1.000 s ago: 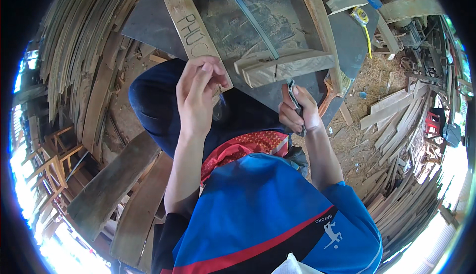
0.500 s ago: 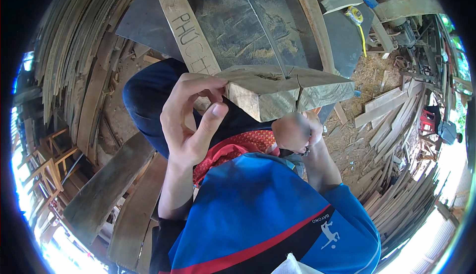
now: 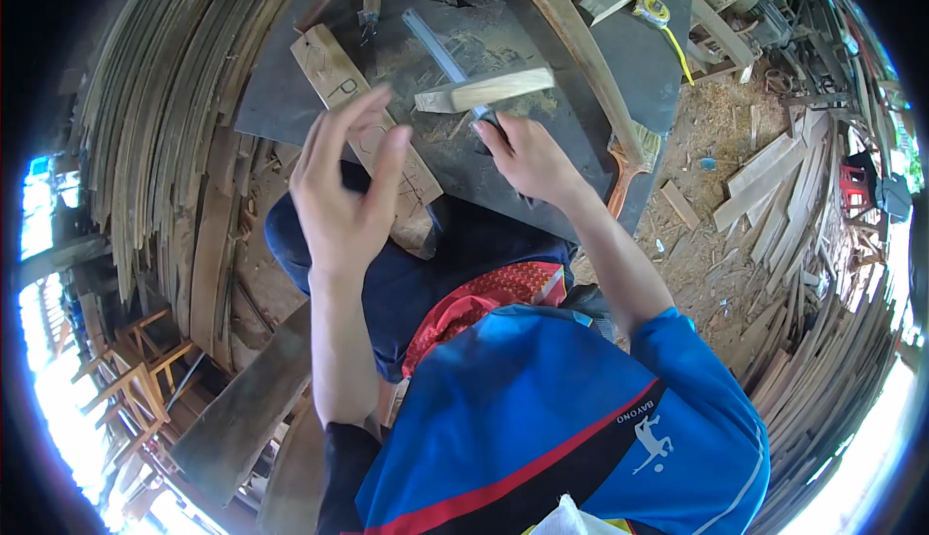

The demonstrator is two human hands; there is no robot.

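your right hand (image 3: 534,160) is closed, fingers curled round a dark handle (image 3: 492,131), the thumb lying along it. just beyond those fingers, the wooden block (image 3: 498,89) sits crosswise, near them; its outline is slightly blurred. a long flat metal strip (image 3: 431,44) shows on both sides of the block, reaching away from your grip over the table (image 3: 261,104); you cannot tell from here whether it runs through the block or behind it. half a second ago the block loomed large, close in front of your body, with your left fingertips at its corner; now it is farther out, and your right hand has moved out with it.

your left hand (image 3: 344,196) is empty, thumb spread wide from raised fingers, where before they were bent inward. it hangs above a lettered plank (image 3: 312,56), partly hiding it; whether it touches is unclear. right of your right fingers lies a long curved wooden piece (image 3: 581,46), with what looks like a brush (image 3: 622,185) at its near end. farther out to the right, a tape measure (image 3: 653,11) has its yellow tape running out of the case. nearer you than both hands, a red cloth (image 3: 484,303) covers your lap.
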